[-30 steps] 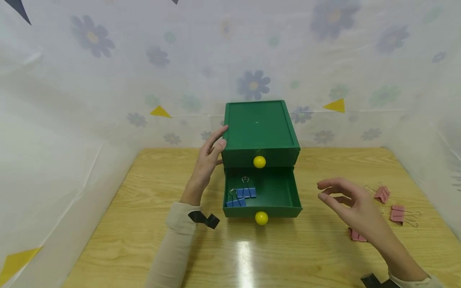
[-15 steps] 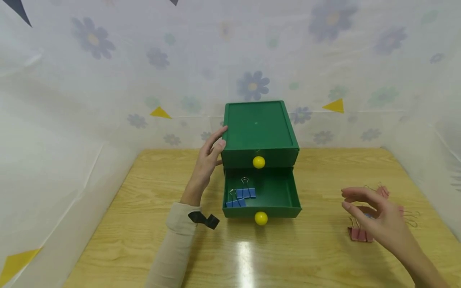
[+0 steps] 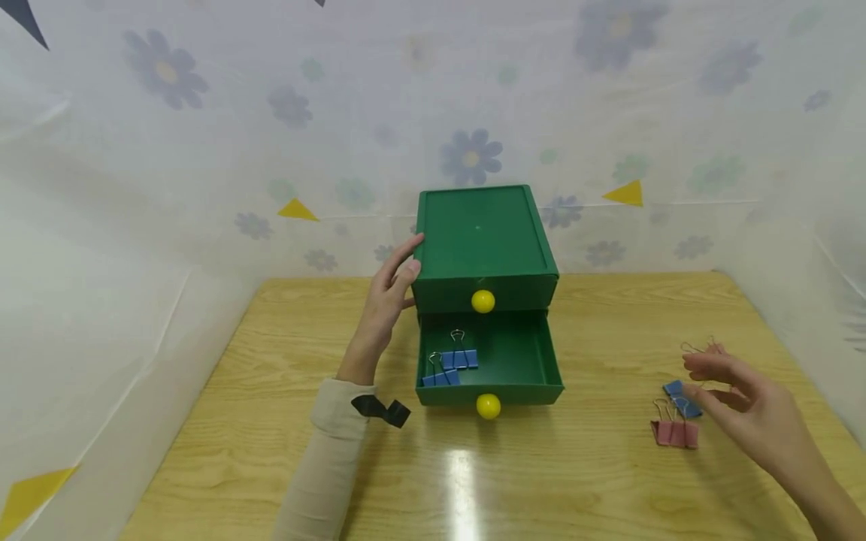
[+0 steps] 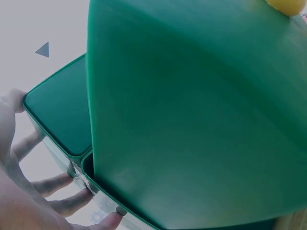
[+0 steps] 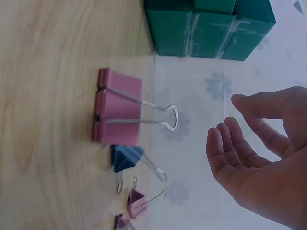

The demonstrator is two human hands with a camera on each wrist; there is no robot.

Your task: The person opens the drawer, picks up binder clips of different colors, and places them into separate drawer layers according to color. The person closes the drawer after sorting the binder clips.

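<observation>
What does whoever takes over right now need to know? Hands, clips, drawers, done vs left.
Left hand: open, fingers resting on the left side of the green drawer box.
Right hand: open, holds nothing, hovering by the blue clip on the table.
Done: bottom drawer open with two blue clips inside; top drawer shut.
Left: that blue clip and the pink clip lie loose on the table; more pink clips sit behind the right hand.

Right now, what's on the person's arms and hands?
Both hands are bare: no gloves or rings show. The left hand comes out of a beige long sleeve with a black strap at the wrist. The right hand shows bare forearm; its cuff is out of frame.
</observation>
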